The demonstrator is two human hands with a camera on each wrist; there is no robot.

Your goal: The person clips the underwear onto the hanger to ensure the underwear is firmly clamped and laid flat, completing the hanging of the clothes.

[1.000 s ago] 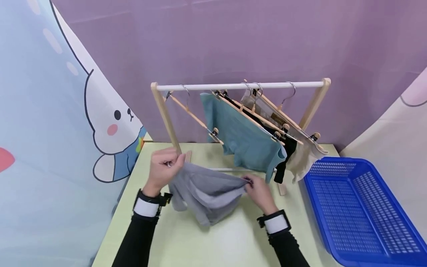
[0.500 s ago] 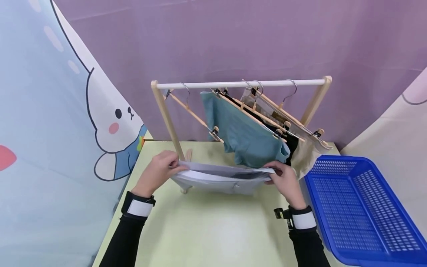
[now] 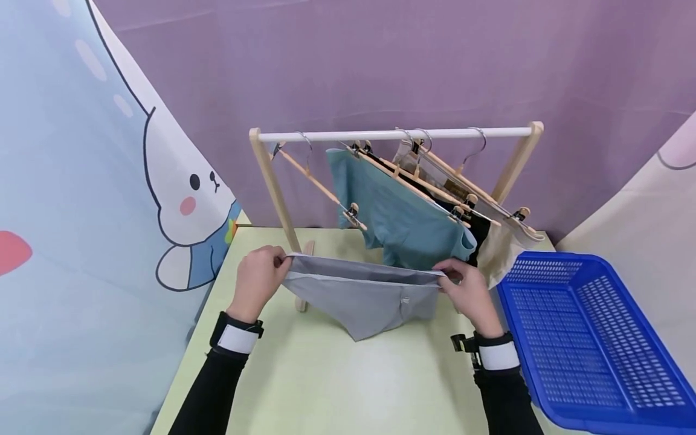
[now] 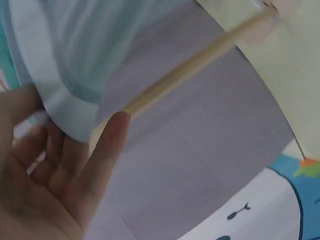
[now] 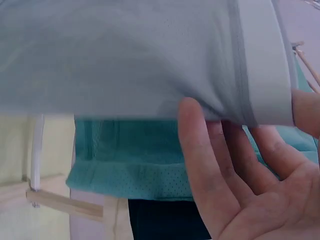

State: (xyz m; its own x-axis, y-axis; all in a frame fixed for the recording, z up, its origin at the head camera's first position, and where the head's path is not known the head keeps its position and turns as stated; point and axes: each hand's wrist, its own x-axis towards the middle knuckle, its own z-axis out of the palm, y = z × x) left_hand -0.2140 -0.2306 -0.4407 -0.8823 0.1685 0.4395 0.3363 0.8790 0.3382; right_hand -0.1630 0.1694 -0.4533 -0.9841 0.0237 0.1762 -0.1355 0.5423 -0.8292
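Observation:
Grey shorts point(image 3: 361, 296) hang stretched sideways in front of the rack, waistband up and slightly gaping, the lower part tapering downward. My left hand point(image 3: 258, 281) pinches the left end of the waistband between thumb and fingers. At the other end my right hand point(image 3: 469, 293) grips the waistband corner. In the right wrist view, the thumb of my right hand point(image 5: 240, 175) lies against the grey cloth below the pale waistband point(image 5: 265, 60). The left wrist view has my left hand point(image 4: 55, 170) at the pale cloth edge, with a wooden post point(image 4: 190, 65) behind the thumb.
A rack with a white rail point(image 3: 348, 136) stands behind the hands. Teal shorts point(image 3: 394, 211), a black garment point(image 3: 480, 232) and a beige garment point(image 3: 502, 244) hang on it. A bare clip hanger point(image 3: 321, 184) hangs at left. A blue basket point(image 3: 603, 338) stands right.
The bunched grey shorts have been pulled out straight between the hands, and the lower part has dropped down. My right hand has moved right and taken the waistband's far corner.

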